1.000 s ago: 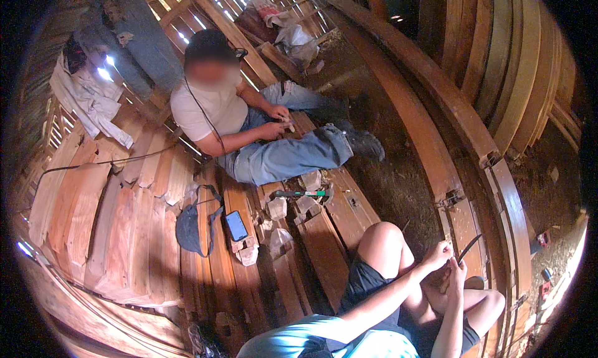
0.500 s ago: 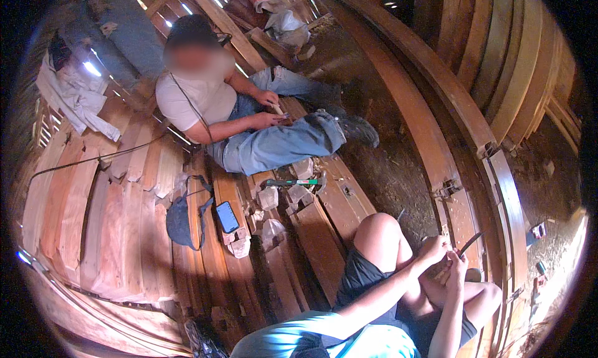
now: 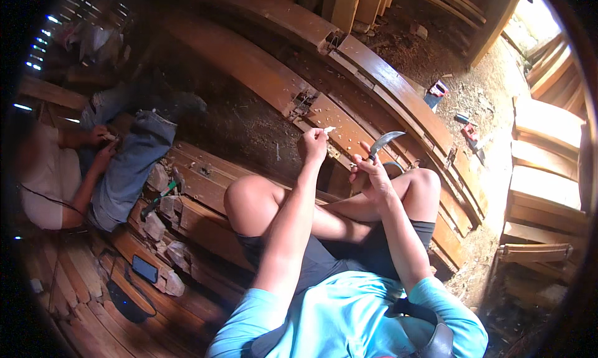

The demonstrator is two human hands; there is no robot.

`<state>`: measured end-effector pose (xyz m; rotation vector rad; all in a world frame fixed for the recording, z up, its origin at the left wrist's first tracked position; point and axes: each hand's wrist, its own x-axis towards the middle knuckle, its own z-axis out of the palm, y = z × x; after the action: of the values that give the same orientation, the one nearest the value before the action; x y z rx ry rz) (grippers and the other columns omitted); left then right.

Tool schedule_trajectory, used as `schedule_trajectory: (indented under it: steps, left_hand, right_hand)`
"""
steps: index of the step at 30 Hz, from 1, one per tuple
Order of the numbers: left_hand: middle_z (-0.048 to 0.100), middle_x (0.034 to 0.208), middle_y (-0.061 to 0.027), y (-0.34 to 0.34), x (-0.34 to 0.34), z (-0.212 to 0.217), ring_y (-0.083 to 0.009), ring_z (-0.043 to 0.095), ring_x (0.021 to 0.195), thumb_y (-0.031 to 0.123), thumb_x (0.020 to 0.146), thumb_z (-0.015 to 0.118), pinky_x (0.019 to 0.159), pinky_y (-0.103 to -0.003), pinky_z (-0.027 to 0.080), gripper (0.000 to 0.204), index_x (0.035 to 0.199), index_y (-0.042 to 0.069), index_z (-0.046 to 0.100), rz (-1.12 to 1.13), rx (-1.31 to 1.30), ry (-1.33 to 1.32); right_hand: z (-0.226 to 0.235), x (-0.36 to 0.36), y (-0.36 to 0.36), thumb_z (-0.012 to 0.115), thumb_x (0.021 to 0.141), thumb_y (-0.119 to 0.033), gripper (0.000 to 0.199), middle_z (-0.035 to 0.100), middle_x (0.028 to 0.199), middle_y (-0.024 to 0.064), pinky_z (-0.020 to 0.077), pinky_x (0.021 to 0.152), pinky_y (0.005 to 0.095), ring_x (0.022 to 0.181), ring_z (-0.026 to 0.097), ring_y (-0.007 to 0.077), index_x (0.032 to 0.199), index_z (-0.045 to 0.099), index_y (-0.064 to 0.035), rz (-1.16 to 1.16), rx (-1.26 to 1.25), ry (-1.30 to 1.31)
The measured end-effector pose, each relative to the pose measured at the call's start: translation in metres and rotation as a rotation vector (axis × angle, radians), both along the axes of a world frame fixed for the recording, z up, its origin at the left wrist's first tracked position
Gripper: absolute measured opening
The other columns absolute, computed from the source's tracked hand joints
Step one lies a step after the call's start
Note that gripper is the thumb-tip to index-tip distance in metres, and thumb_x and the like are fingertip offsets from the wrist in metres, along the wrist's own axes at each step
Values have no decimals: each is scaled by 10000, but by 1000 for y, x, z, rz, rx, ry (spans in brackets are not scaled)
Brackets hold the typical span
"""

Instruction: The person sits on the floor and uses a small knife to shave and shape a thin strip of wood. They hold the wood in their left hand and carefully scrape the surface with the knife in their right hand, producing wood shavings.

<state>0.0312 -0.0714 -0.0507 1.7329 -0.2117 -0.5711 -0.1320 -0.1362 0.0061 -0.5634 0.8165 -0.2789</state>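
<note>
While left fingers (image 3: 319,136) pinch pale scrap (image 3: 329,129), right fingers (image 3: 365,165) clamp curved metal knife (image 3: 384,141)

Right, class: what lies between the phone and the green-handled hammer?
In the head view, a pale, rough block, probably wood, lies between the phone and the green-handled hammer.

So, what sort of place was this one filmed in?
Probably a woodworking shed or timber workshop: there are long wooden beams with notches cut in them, pale wood shavings scattered about, and a curved knife in the right hand.
</note>
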Motion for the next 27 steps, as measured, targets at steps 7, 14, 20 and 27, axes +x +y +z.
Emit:
schedule_trajectory:
  steps: [7, 14, 20, 27]
  left_hand:
    - [666, 829, -129, 11, -2, -9, -330, 637, 775, 148, 829, 557, 667, -431, 499, 121, 823, 69, 648, -52, 451, -391]
    - [629, 776, -151, 20, -9, 2, -354, 615, 741, 98, 795, 546, 610, -445, 489, 82, 763, 55, 607, -141, 476, -707]
    - [644, 788, -136, 14, -18, 17, -350, 627, 745, 104, 813, 517, 617, -435, 498, 112, 797, 71, 622, -213, 663, -618]
    - [645, 785, -146, 19, -21, 11, -353, 630, 741, 124, 827, 524, 615, -442, 496, 116, 805, 67, 623, -182, 659, -629]
  right_hand:
    - [-76, 2, 1, 559, 851, -11, 441, 520, 782, 12, 416, 531, 257, 639, 483, 89, 1254, 397, -91, 448, -893, 485]
    - [-26, 32, 9, 538, 882, -134, 434, 619, 876, 203, 480, 693, 418, 815, 619, 344, 1293, 400, -102, 440, -1002, 335]
    - [-39, 32, 6, 546, 895, -241, 424, 609, 846, 258, 459, 667, 477, 805, 608, 429, 1269, 407, -97, 504, -1132, 546]
    - [-47, 32, 15, 558, 879, -206, 306, 599, 768, 248, 452, 641, 473, 751, 593, 438, 1092, 438, -22, 680, -1328, 602]
